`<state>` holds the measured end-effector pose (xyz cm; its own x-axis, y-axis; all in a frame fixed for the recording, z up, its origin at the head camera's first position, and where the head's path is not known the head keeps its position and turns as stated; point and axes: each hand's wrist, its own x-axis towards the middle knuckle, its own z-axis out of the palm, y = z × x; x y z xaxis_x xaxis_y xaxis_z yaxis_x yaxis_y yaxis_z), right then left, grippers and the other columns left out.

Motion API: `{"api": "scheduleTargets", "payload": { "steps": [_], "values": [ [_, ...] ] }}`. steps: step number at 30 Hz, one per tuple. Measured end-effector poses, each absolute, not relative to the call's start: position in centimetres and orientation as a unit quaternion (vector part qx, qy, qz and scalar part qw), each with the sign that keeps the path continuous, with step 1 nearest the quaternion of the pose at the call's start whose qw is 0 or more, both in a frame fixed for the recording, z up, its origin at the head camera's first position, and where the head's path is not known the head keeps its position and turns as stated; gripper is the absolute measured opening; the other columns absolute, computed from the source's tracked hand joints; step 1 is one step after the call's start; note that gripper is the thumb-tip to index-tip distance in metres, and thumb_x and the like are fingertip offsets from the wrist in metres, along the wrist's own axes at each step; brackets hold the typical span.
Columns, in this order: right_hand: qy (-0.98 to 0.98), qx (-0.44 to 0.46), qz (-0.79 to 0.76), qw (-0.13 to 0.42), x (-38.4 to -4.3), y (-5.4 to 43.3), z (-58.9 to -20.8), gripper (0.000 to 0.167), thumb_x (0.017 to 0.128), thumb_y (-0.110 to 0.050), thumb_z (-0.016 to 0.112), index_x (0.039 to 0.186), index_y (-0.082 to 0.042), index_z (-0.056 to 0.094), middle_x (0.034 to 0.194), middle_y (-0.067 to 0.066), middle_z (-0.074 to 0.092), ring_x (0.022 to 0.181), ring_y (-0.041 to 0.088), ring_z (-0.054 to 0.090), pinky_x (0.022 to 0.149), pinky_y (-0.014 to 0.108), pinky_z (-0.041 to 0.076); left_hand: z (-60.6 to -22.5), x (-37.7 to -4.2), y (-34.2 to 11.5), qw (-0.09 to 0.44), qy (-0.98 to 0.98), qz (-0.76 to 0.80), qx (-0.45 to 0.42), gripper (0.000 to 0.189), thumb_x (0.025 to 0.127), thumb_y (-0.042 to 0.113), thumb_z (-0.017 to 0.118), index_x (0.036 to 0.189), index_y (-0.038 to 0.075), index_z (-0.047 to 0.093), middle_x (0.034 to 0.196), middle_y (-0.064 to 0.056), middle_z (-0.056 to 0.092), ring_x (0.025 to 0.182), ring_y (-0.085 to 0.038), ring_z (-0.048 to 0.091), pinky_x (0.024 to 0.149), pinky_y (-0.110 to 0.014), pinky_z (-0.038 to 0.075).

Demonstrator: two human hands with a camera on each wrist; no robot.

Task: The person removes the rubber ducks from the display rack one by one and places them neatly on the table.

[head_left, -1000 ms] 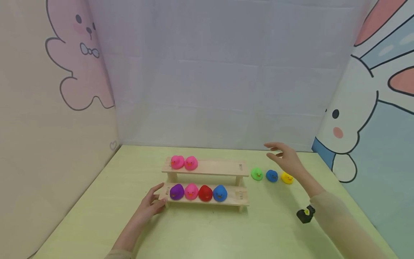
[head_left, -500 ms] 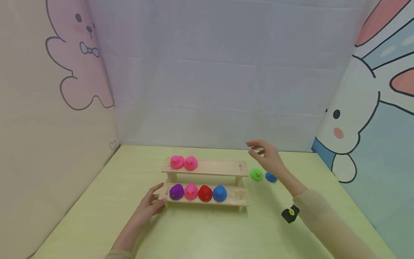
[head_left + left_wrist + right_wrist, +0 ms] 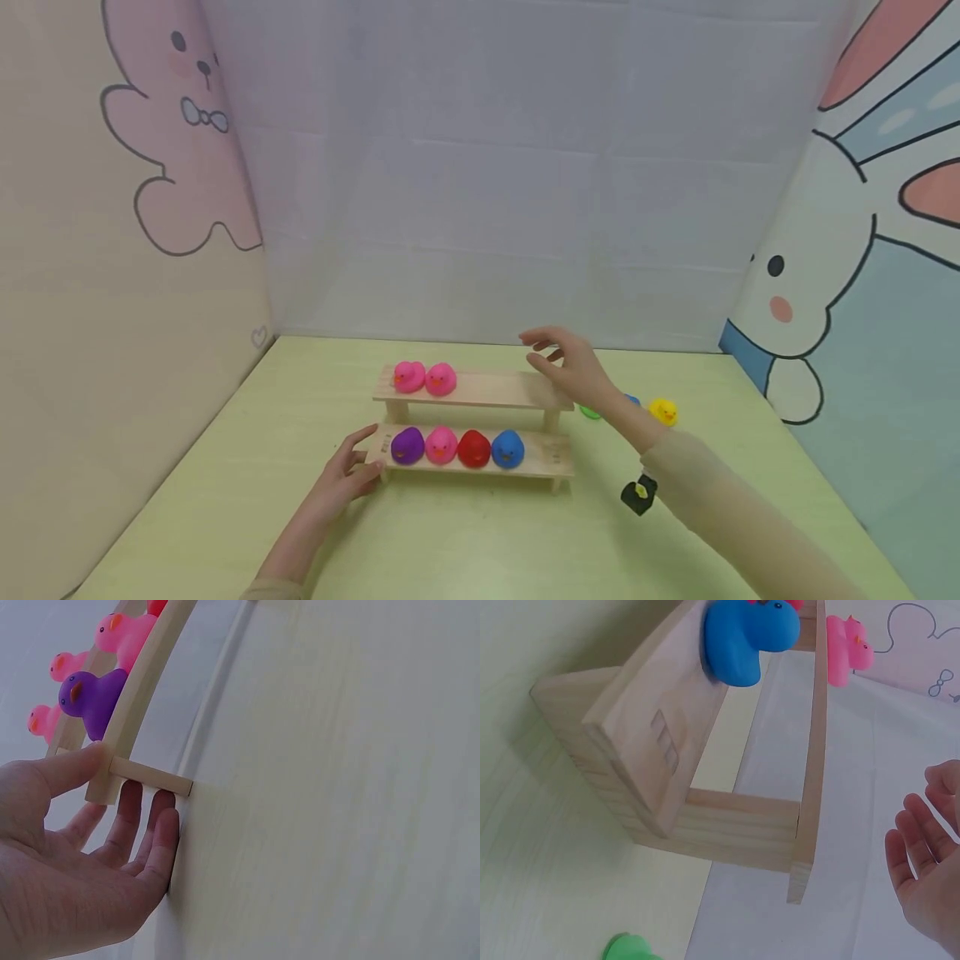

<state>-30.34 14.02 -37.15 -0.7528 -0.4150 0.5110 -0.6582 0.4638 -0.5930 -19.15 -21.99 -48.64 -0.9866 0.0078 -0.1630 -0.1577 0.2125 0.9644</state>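
Note:
A two-tier wooden stand (image 3: pixel 491 388) rests on the table. Two pink rubber ducks (image 3: pixel 441 379) sit at the left of its upper tier. Along the lower tier are a purple duck (image 3: pixel 407 447), a pink duck (image 3: pixel 441 447), a red duck (image 3: pixel 474 449) and a blue duck (image 3: pixel 507 450). My left hand (image 3: pixel 82 862) grips the left end of the lower tier, thumb on top and fingers underneath by the crosspiece. Above the right end of the upper tier hovers my right hand (image 3: pixel 573 371), its fingers loosely bent around nothing in the right wrist view.
Right of the stand, a yellow duck (image 3: pixel 663 412) sits on the table (image 3: pixel 450 542). A green duck (image 3: pixel 630 949) and a second blue one (image 3: pixel 632 400) are partly hidden by the right arm in the head view. A white sheet (image 3: pixel 450 208) hangs behind.
My right hand has moved left, from above the loose ducks to over the stand's right end. The yellow duck, covered half a second ago, shows again. My left hand stays put.

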Motion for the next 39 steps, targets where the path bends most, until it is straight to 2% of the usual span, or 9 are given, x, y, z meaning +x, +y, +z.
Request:
{"api": "scheduleTargets", "payload": {
  "steps": [12, 19, 29, 35, 39],
  "values": [
    [-0.825, 0.334, 0.433, 0.145, -30.8, 9.8, -36.4, 0.031, 0.093, -0.009, 0.067, 0.124, -0.007, 0.064, 0.12, 0.011, 0.069, 0.105, 0.028, 0.065, 0.081, 0.038, 0.057, -48.6, -19.4, -22.0, 0.07, 0.779, 0.621, -0.05, 0.062, 0.099, 0.011, 0.056, 0.154, 0.023, 0.03, 0.131, -0.021, 0.054, 0.108, -0.021, 0.063, 0.093, -0.038, 0.056],
    [-0.814, 0.326, 0.46, 0.14, -30.9, 7.7, -36.7, 0.03, 0.094, -0.013, 0.067, 0.123, -0.009, 0.064, 0.12, 0.01, 0.069, 0.103, 0.025, 0.065, 0.08, 0.034, 0.055, -48.5, -19.5, -21.8, 0.069, 0.78, 0.621, -0.039, 0.062, 0.099, 0.012, 0.056, 0.154, 0.02, 0.029, 0.131, -0.022, 0.055, 0.107, -0.02, 0.063, 0.092, -0.038, 0.056],
    [-0.801, 0.302, 0.511, 0.075, -30.9, 4.2, -38.8, 0.036, 0.094, -0.019, 0.067, 0.129, -0.013, 0.061, 0.128, 0.009, 0.065, 0.102, 0.022, 0.058, 0.082, 0.03, 0.049, -48.6, -19.2, -22.1, 0.077, 0.78, 0.619, -0.047, 0.063, 0.099, 0.014, 0.056, 0.155, 0.02, 0.027, 0.131, -0.021, 0.054, 0.108, -0.02, 0.063, 0.092, -0.036, 0.056],
    [-0.787, 0.307, 0.533, 0.04, -31.2, 2.6, -39.6, 0.039, 0.095, -0.018, 0.065, 0.132, -0.009, 0.059, 0.131, 0.012, 0.062, 0.098, 0.024, 0.057, 0.083, 0.026, 0.047, -48.6, -19.3, -22.0, 0.073, 0.778, 0.622, -0.043, 0.063, 0.099, 0.013, 0.057, 0.154, 0.02, 0.028, 0.129, -0.021, 0.055, 0.108, -0.021, 0.063, 0.094, -0.039, 0.056],
    [-0.789, 0.302, 0.535, 0.017, -31.4, 2.3, -40.3, 0.036, 0.096, -0.019, 0.065, 0.131, -0.01, 0.061, 0.131, 0.009, 0.063, 0.096, 0.021, 0.056, 0.084, 0.027, 0.046, -48.7, -19.5, -22.0, 0.073, 0.775, 0.625, -0.05, 0.063, 0.098, 0.012, 0.057, 0.154, 0.021, 0.029, 0.127, -0.019, 0.056, 0.106, -0.02, 0.063, 0.092, -0.036, 0.056]
  ]
}}
